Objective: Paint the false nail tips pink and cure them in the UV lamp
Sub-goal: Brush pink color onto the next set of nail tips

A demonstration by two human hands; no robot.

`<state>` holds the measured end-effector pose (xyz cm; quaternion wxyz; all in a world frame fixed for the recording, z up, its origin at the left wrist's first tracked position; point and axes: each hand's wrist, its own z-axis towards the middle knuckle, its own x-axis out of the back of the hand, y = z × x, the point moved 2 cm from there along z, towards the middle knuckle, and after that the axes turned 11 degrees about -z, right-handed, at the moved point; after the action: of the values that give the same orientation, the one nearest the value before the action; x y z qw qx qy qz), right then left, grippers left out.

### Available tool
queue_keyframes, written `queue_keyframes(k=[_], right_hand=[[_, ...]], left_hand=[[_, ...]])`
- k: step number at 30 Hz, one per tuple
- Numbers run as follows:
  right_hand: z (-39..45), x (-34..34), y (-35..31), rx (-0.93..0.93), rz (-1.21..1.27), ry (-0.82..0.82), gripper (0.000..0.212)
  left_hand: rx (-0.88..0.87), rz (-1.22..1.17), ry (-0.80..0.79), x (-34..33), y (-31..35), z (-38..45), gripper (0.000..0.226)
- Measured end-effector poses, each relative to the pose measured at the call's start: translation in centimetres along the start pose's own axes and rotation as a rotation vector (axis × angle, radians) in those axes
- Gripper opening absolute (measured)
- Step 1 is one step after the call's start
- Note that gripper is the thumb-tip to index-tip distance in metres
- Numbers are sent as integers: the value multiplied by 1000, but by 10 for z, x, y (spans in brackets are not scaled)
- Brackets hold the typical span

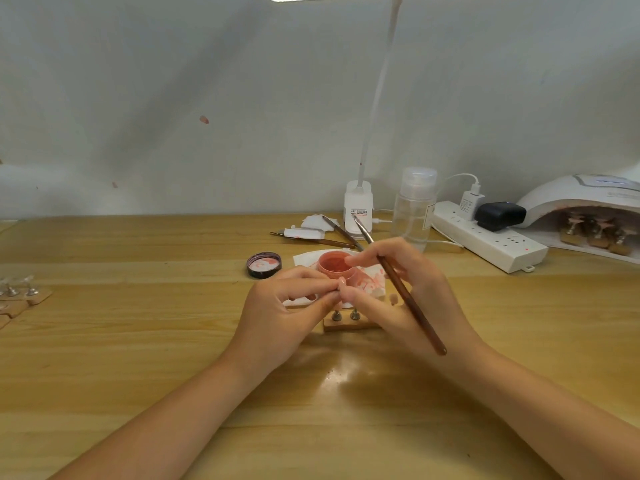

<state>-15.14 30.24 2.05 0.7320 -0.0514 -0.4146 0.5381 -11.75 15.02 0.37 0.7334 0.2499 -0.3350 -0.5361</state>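
Both hands (349, 299) pinch nail tip (341, 280); brush (398, 282) angled.

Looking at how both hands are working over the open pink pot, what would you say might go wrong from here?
1. The brush lies loosely across the right hand while its fingers join the left hand on a nail tip; it may slip or smear paint.
2. The open pink pot sits right behind the fingers and could be knocked over.
3. The small wooden stand beneath the hands could be bumped.
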Motion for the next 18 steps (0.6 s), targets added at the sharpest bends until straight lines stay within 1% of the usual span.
queue_keyframes(k=[2,5,10,12,15,18], right_hand=[[-1,-3,1,31,-3,-42,35],[-1,-4,3,43,15,-47,29],[0,-4,3,22,12,-50,23],[1,-2,2,25,18,-34,23],[6,11,5,-6,44,34,22],[3,33,19,-72,37,97,20]], left_hand=[[-11,4,-14,0,0,0,22],[-6,-14,-22,0,0,0,22],[46,-57,-57,-1,1,0,14],[73,-58,-75,-1,1,0,16],[109,-26,-48,0,0,1,22],[135,23,-52,0,-1,1,18]])
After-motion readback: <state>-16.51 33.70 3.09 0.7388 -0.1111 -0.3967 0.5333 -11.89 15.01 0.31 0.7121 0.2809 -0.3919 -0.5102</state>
